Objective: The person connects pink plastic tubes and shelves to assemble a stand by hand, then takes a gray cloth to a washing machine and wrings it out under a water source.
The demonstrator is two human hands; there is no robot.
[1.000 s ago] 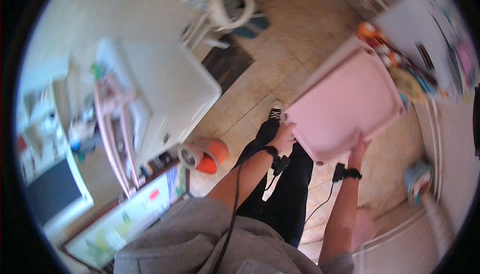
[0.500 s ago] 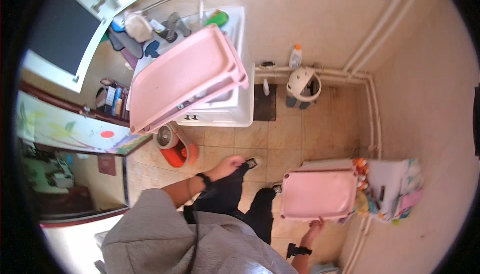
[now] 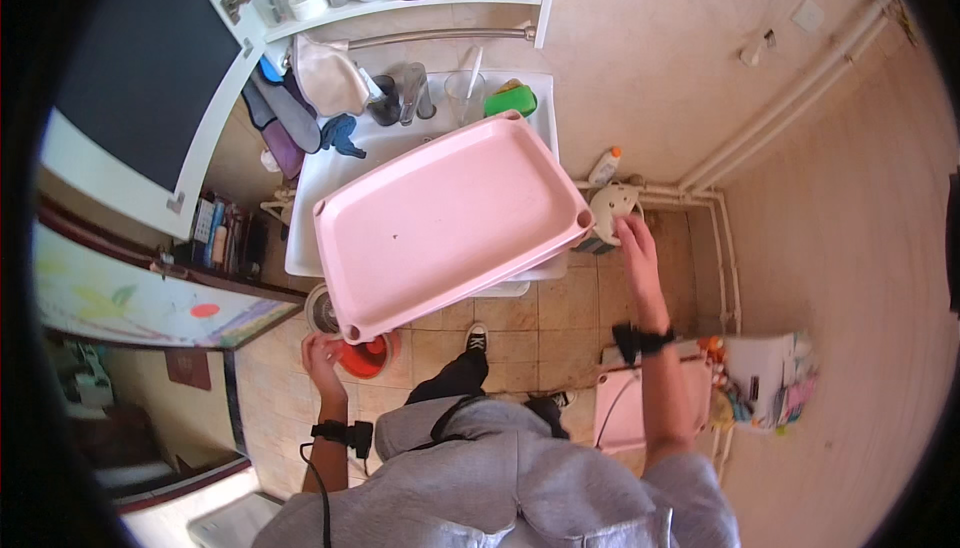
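Note:
A pink rectangular tray (image 3: 450,228) with raised rims and round corner holes lies askew over the white sink (image 3: 305,248), with another pink edge showing beneath it. My left hand (image 3: 321,358) is at the tray's near left corner, fingers raised and apart; I cannot tell whether they touch it. Just off the tray's right corner is my right hand (image 3: 638,253), fingers extended, holding nothing, in front of a cream lidded bin (image 3: 612,204). A second pink tray (image 3: 620,408) sits low at the right, partly hidden by my right forearm.
An open mirror-cabinet door (image 3: 140,58) juts out at the upper left, beside shelves of bottles. Cups and a green sponge-like item (image 3: 511,101) stand on the sink's back edge. A red-orange container (image 3: 368,356) is on the floor; a white shelf unit (image 3: 760,378) stands right.
My right hand has moved from the lower pink tray up to the right corner of the tray over the sink. My left hand has come to its near left corner. The view has shifted.

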